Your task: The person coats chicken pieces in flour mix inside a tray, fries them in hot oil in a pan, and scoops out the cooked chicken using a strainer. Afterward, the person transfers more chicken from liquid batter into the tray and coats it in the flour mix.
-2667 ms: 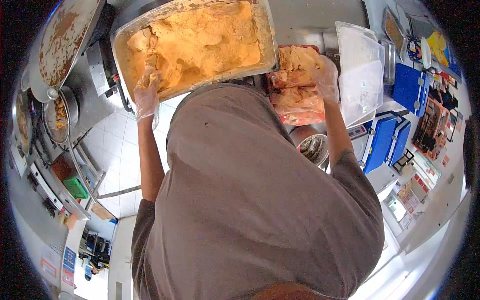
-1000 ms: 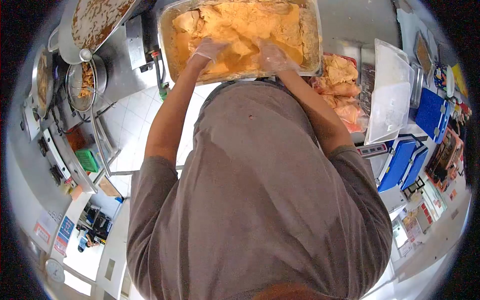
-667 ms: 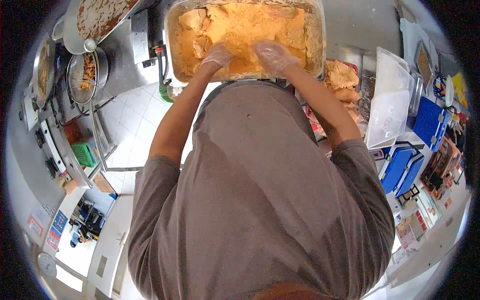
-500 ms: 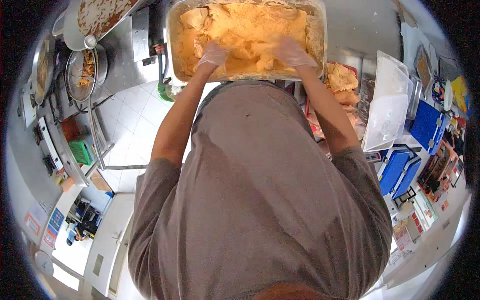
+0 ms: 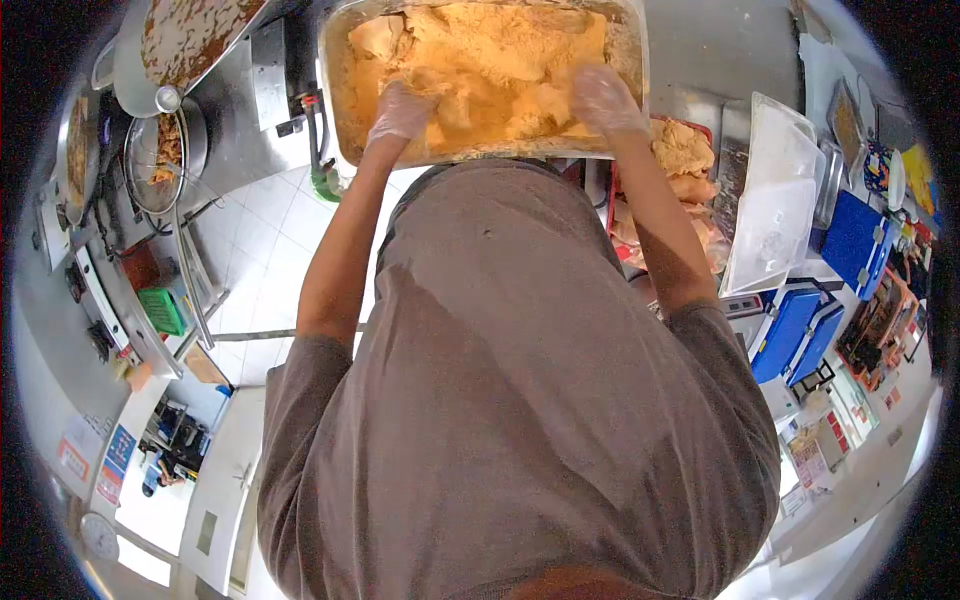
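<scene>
Grip is hard to read on both sides: the left hand (image 5: 397,110) has its fingers down in the powder (image 5: 480,50), and the right hand (image 5: 606,98) is blurred over it, so I cannot tell whether either is closed on a piece. Both wear clear plastic gloves. Beyond them spreads the steel desk (image 5: 720,50). Next in size is the wide tub (image 5: 630,62), close against the person's shirt (image 5: 520,300), with floor tiles (image 5: 265,265) showing below its near left corner. A hard push or quick scoop toward the body could throw powder over the near wall onto shirt or floor, and pressing on that wall might shift the tub. The loose gloves could snag or slip, and touching the raw meat (image 5: 682,150) with powdered fingers would carry crumbs there. The tub holds deep orange powder, heaped at the far side, with a coated piece (image 5: 378,38) in the far left corner. Beside it, the red tray (image 5: 709,136) carries the pale meat, partly behind the right forearm. Clear lids (image 5: 775,215) lie just past that. Smaller still, the pot (image 5: 197,135) has a strainer of brown bits (image 5: 167,150) over it.
</scene>
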{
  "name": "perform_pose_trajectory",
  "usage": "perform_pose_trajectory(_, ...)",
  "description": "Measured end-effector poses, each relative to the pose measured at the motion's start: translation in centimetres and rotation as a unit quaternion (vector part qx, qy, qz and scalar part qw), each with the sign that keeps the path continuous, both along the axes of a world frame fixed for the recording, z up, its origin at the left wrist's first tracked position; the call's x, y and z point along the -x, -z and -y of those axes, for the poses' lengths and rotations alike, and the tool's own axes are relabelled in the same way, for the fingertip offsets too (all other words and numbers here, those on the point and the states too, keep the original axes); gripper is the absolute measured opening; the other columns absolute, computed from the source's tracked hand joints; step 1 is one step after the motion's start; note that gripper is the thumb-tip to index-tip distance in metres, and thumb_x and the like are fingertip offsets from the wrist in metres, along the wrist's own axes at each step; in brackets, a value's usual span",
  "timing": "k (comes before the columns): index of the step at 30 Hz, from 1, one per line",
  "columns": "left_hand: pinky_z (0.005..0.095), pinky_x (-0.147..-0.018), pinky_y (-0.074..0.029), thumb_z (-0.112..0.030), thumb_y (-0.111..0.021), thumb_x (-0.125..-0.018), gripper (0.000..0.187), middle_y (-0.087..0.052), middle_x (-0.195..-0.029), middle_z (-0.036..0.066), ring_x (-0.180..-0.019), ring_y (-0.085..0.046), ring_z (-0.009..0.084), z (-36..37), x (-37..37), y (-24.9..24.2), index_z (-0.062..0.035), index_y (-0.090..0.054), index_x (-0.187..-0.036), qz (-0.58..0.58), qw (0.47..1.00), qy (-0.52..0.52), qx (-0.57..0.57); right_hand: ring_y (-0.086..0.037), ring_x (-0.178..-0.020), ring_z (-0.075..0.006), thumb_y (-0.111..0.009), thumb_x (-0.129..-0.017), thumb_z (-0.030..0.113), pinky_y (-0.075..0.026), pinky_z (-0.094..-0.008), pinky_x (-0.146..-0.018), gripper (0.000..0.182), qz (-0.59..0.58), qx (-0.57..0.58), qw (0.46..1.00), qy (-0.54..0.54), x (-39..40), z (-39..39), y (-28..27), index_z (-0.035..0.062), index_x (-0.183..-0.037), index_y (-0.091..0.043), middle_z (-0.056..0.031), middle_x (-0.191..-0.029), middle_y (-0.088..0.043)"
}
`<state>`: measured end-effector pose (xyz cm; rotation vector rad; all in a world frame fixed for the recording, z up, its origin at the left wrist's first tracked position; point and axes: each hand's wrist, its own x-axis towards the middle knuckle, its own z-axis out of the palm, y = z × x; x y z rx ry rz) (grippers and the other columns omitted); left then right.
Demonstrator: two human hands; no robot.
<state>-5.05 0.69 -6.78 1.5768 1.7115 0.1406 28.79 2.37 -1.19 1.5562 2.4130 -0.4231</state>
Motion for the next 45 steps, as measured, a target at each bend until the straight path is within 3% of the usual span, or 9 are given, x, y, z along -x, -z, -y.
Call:
perform_pose_trajectory(4,0.038,-0.082,-0.055,-0.041,-0.075,-0.081,0.045,-0.073,-0.1,0.013,-0.09,-0.069,0.026,-0.1,-1.7,-2.6,-0.0071,-0.07,-0.11,0.029,0.999,-0.002,-0.032,-0.067,-0.092,-0.0304,-0.059,-0.089,0.019,-0.055,-0.0393,-0.084,0.044,-0.127,-0.259,0.956,-0.053,3.6,-0.4,7.1,-0.0009,-0.128,-0.057,-0.0175,-0.098,-0.069)
perform_pose_trajectory(13,0.0345,-0.081,-0.054,-0.018,-0.079,-0.08,0.038,-0.073,-0.097,0.01,-0.089,-0.069,0.0184,0.9,-1.1,-3.7,-0.0029,-0.067,-0.113,0.159,0.983,-0.08,-0.051,-0.047,-0.134,-0.0373,-0.059,-0.092,0.05,-0.041,-0.0484,-0.108,0.074,-0.21,0.098,0.909,0.347,1.8,-6.6,7.0,0.0015,-0.146,-0.041,-0.0222,-0.145,-0.048)
perform_pose_trajectory(18,0.0358,-0.082,-0.055,-0.021,-0.078,-0.082,0.041,-0.072,-0.105,0.013,-0.092,-0.069,0.0215,1.4,-0.6,-3.5,-0.0047,-0.065,-0.117,0.107,0.991,-0.076,-0.038,-0.046,-0.134,-0.0355,-0.063,-0.089,0.047,-0.041,-0.0466,-0.107,0.065,-0.146,0.207,0.946,0.203,0.6,-4.1,-2.4,0.006,-0.138,-0.051,-0.0189,-0.145,-0.048)
perform_pose_trajectory(22,0.0418,-0.086,-0.054,-0.032,-0.074,-0.085,0.043,-0.07,-0.109,0.017,-0.097,-0.068,0.0314,0.9,-1.5,-5.1,-0.0084,-0.064,-0.12,0.006,0.999,-0.019,-0.024,-0.055,-0.12,-0.0341,-0.063,-0.088,0.033,-0.045,-0.0446,-0.099,0.047,-0.018,0.08,0.996,0.022,-1.3,-2.2,0.9,0.0046,-0.125,-0.059,-0.0175,-0.126,-0.06)
perform_pose_trajectory(24,0.0415,-0.078,-0.055,-0.029,-0.073,-0.084,0.031,-0.071,-0.095,0.02,-0.088,-0.069,0.0342,0.6,-1.7,0.3,-0.0025,-0.069,-0.098,0.086,0.974,0.038,-0.208,-0.059,-0.111,-0.0333,-0.06,-0.089,0.026,-0.048,-0.0431,-0.094,0.037,0.007,-0.017,1.0,-0.005,-0.5,-1.9,1.0,0.0034,-0.118,-0.061,-0.0167,-0.117,-0.064)
perform_pose_trajectory(31,0.0448,-0.089,-0.052,-0.034,-0.071,-0.084,0.04,-0.07,-0.109,0.017,-0.101,-0.066,0.0363,-0.1,-1.7,0.5,-0.0159,-0.067,-0.12,-0.035,0.993,0.072,-0.082,-0.063,-0.098,-0.0293,-0.058,-0.088,0.022,-0.054,-0.0439,-0.083,0.028,0.086,-0.05,0.994,-0.047,10.5,-8.1,9.5,0.0048,-0.109,-0.063,-0.0161,-0.106,-0.067)
perform_pose_trajectory(37,0.0419,-0.083,-0.055,-0.026,-0.076,-0.081,0.037,-0.071,-0.106,0.017,-0.095,-0.069,0.033,1.0,2.9,-7.1,-0.0113,-0.07,-0.114,-0.096,0.983,0.013,-0.156,-0.064,-0.096,-0.03,-0.058,-0.09,0.023,-0.055,-0.0417,-0.082,0.027,0.045,0.031,0.998,-0.014,15.4,-7.8,8.9,0.0035,-0.109,-0.063,-0.0157,-0.105,-0.068)
perform_pose_trajectory(40,0.0415,-0.081,-0.056,-0.025,-0.077,-0.082,0.036,-0.072,-0.104,0.015,-0.094,-0.069,0.0316,1.4,4.6,-5.2,-0.0075,-0.069,-0.113,0.074,0.98,-0.073,-0.168,-0.065,-0.096,-0.0303,-0.058,-0.091,0.024,-0.056,-0.0406,-0.081,0.028,0.016,0.064,0.998,-0.01,15.6,-7.9,8.1,0.0029,-0.109,-0.063,-0.0156,-0.104,-0.069)
perform_pose_trajectory(45,0.043,-0.09,-0.053,-0.031,-0.075,-0.084,0.044,-0.069,-0.113,0.016,-0.106,-0.066,0.0303,1.0,4.6,-4.1,-0.0053,-0.065,-0.119,-0.04,0.986,-0.052,-0.15,-0.067,-0.092,-0.0312,-0.065,-0.088,0.036,-0.056,-0.0423,-0.079,0.037,-0.177,0.032,0.979,-0.096,12.0,-7.2,6.8,0.0043,-0.108,-0.067,-0.0126,-0.102,-0.071)
